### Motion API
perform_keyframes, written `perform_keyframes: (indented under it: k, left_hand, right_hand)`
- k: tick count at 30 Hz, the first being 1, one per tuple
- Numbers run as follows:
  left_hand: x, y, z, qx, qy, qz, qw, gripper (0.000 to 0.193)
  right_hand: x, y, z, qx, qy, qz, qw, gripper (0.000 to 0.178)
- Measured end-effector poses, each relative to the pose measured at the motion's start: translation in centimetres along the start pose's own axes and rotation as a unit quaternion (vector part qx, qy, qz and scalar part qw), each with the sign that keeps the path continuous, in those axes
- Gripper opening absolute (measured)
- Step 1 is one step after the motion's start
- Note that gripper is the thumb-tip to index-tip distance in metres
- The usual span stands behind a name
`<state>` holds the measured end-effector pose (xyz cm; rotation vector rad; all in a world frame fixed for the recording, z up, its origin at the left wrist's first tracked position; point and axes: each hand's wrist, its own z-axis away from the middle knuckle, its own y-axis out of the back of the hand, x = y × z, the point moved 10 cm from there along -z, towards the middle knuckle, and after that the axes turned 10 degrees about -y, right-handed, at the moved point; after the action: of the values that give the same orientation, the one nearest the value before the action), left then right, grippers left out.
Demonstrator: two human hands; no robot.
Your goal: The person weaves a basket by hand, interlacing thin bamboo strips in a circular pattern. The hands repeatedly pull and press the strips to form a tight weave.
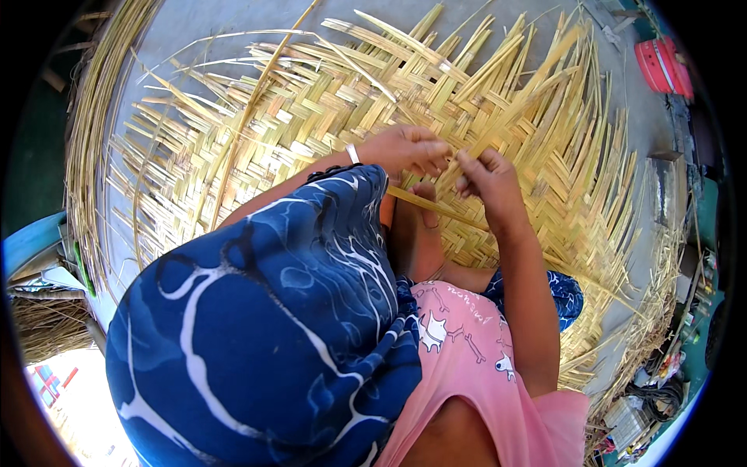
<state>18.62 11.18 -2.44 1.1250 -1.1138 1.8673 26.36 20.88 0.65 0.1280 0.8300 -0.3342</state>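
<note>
A large woven mat (327, 109) of flat yellow-green split-cane strips lies under both hands, its loose strip ends fanning out at the far and side edges. My left hand (408, 149), with a white band at the wrist, is closed, fingertips bent toward the other hand; what they pinch is too small to make out. Close to its right, my right hand (492, 183) is closed on a wide cane strip (537, 78) that rises toward the far right. Another narrow strip (436, 205) passes beneath the hands, beside my bare foot (426, 216) on the mat.
A bundle of long thin canes (85, 163) lies along the left. Grey floor (194, 27) shows beyond the mat. At the far right sits a red bag-like thing (663, 68). Cane scraps (657, 257) and dark coiled cord (660, 398) lie along the right side.
</note>
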Motion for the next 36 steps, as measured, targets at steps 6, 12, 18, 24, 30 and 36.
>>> perform_keyframes:
  k: [6,12,18,24,30,36]
  left_hand:
    - [-2.7,-0.3,0.5,0.033,0.056,0.049,0.997,0.028]
    - [-2.9,-0.1,1.1,0.042,0.118,0.176,0.976,0.023]
    - [-3.1,-0.2,1.2,0.043,0.149,0.154,0.976,0.02]
    - [-3.4,-0.4,1.3,0.016,0.158,0.12,0.98,0.02]
    - [-3.0,0.1,1.2,0.036,0.154,0.03,0.987,0.021]
    - [-2.1,3.2,0.1,0.058,0.081,-0.112,0.989,0.023]
  right_hand:
    - [0.2,0.0,-3.1,0.006,-0.02,-0.105,0.994,0.018]
    - [0.6,-0.8,-4.0,-0.028,-0.051,-0.137,0.989,0.018]
    - [1.0,-0.5,-4.4,-0.052,-0.065,-0.117,0.99,0.017]
    - [0.7,-0.8,-4.1,-0.045,-0.054,-0.083,0.994,0.02]
    - [1.1,-0.8,-4.8,-0.047,-0.062,-0.076,0.994,0.019]
    - [-1.1,-1.8,-6.4,-0.066,-0.04,-0.03,0.997,0.018]
